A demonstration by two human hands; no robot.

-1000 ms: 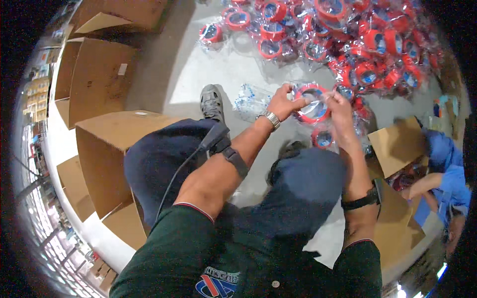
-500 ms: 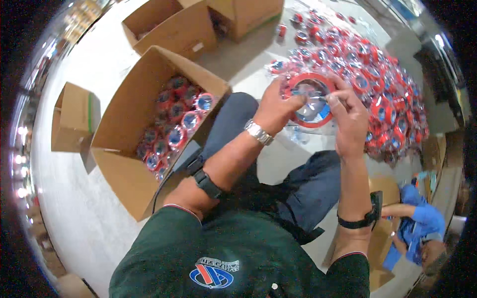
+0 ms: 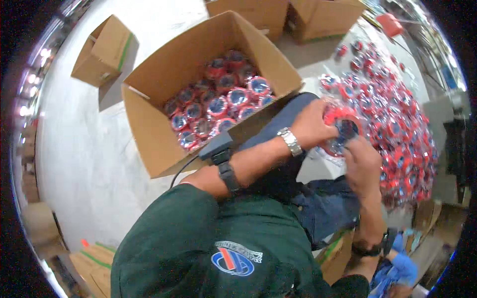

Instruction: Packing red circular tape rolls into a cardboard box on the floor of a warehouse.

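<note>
The red roll in clear wrap [image 3: 340,130] could slip and fall onto the floor [image 3: 89,164], because the shiny wrap is slick and both hands grip only its edges. It sits right between the hands, above the person's knee. The left hand [image 3: 310,126] is curled shut on its 9 o'clock side. The right hand [image 3: 362,161] pinches it from 5 o'clock. The open cardboard box [image 3: 149,134] (already holding many rolls) lies at 10 o'clock. A big pile of wrapped rolls [image 3: 397,124] lies at 3 o'clock.
</note>
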